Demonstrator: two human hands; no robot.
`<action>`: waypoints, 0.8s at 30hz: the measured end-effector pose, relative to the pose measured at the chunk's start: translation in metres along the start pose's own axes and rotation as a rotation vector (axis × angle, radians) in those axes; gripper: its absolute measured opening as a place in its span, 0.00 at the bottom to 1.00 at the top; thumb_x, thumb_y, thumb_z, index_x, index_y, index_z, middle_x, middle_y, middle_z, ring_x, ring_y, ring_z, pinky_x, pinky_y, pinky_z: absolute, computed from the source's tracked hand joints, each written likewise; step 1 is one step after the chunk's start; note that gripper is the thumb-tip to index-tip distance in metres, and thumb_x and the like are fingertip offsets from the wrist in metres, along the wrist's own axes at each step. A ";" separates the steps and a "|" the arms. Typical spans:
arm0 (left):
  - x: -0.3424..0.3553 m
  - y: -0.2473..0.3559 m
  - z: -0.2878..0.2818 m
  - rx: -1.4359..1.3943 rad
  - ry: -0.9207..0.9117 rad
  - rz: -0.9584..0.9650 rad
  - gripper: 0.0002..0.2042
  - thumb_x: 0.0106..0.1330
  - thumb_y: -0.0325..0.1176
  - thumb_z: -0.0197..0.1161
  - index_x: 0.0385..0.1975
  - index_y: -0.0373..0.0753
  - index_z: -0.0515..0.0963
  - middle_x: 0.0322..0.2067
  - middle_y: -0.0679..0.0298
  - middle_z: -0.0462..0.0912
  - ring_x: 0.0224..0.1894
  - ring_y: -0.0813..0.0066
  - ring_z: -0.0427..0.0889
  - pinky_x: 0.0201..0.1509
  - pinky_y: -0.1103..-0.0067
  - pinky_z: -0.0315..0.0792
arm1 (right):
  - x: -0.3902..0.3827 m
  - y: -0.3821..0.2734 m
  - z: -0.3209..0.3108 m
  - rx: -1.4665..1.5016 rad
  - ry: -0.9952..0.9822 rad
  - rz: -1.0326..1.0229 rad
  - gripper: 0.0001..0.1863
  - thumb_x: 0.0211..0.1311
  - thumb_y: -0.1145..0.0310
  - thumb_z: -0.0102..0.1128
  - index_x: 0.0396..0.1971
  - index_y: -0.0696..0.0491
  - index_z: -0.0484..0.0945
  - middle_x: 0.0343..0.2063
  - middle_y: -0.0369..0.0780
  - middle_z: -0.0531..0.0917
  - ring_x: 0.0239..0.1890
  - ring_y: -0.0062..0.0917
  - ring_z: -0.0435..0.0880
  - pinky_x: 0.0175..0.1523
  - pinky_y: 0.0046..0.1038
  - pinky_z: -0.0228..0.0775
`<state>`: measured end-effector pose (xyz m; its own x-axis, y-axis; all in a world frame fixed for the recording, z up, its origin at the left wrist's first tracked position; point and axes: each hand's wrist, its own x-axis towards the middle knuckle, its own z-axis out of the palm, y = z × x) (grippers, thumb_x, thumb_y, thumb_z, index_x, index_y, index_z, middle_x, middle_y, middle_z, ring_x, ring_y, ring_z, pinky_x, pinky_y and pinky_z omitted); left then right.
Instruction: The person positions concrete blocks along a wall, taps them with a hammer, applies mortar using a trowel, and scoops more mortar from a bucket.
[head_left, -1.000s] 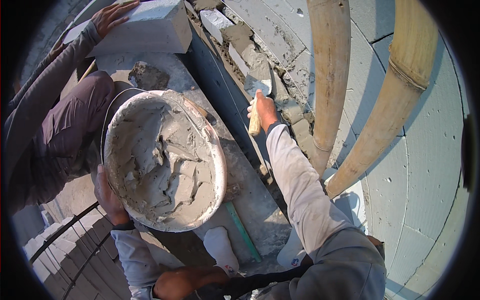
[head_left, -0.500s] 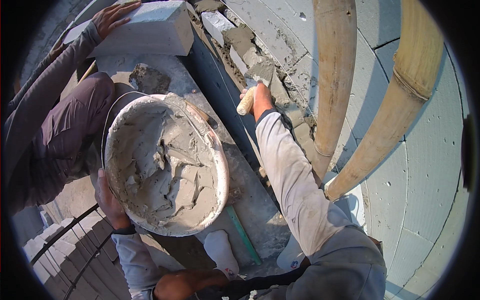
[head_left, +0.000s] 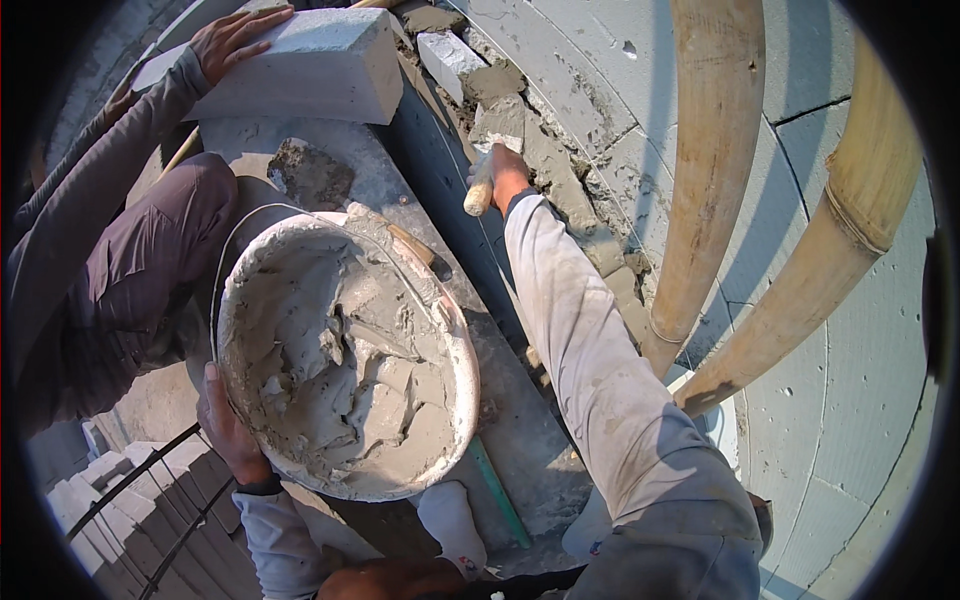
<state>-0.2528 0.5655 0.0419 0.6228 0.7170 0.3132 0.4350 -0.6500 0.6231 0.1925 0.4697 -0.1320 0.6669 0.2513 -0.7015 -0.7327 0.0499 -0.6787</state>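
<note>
My right hand (head_left: 510, 172) is closed around the wooden handle of a trowel (head_left: 500, 125). The trowel's blade lies against wet grey mortar (head_left: 557, 185) spread in a strip along the top of the wall. My left hand (head_left: 230, 430) holds the outer side of a white bucket (head_left: 468, 390), thumb up near the rim. Thick grey mortar (head_left: 400, 400) partly fills the bucket, and its wire handle leans over the far side. Beyond the trowel, a small white block piece (head_left: 448, 62) sits in the mortar line.
At the far left, a co-worker's hand (head_left: 235, 45) rests on a large pale block (head_left: 300, 80). Two bamboo poles (head_left: 710, 150) stand close to my right forearm. A green strip (head_left: 500, 490) lies by the bucket. Stacked blocks (head_left: 130, 510) are at lower left, behind dark metal bars.
My right hand and the trowel have moved farther along the mortar strip, toward the small block piece. The whole view has shifted slightly. My left hand stays on the bucket.
</note>
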 end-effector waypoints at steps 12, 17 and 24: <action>-0.006 -0.016 -0.006 -0.170 -0.070 -0.193 0.22 0.66 0.32 0.55 0.57 0.26 0.67 0.42 0.47 0.81 0.39 0.59 0.80 0.47 0.71 0.72 | -0.064 0.044 -0.070 -0.307 -0.084 -0.026 0.21 0.67 0.53 0.48 0.37 0.61 0.71 0.23 0.42 0.76 0.20 0.30 0.80 0.20 0.32 0.75; -0.008 -0.021 -0.005 0.002 -0.032 -0.042 0.19 0.69 0.32 0.52 0.54 0.25 0.69 0.40 0.49 0.80 0.39 0.61 0.79 0.47 0.72 0.71 | -0.156 0.067 -0.134 -0.670 -0.039 -0.153 0.26 0.66 0.49 0.46 0.23 0.59 0.74 0.15 0.43 0.79 0.17 0.30 0.80 0.24 0.35 0.72; -0.005 -0.017 0.001 -0.299 -0.078 -0.071 0.20 0.70 0.34 0.51 0.55 0.25 0.68 0.47 0.50 0.80 0.45 0.63 0.80 0.53 0.75 0.69 | -0.277 0.046 -0.179 -1.160 0.074 -0.832 0.18 0.63 0.55 0.57 0.28 0.58 0.75 0.24 0.52 0.81 0.28 0.49 0.81 0.34 0.44 0.72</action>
<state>-0.2633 0.5727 0.0288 0.6510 0.7287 0.2127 0.2756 -0.4880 0.8282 -0.0014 0.2293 -0.0077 0.8720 0.4895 -0.0035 0.3673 -0.6590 -0.6563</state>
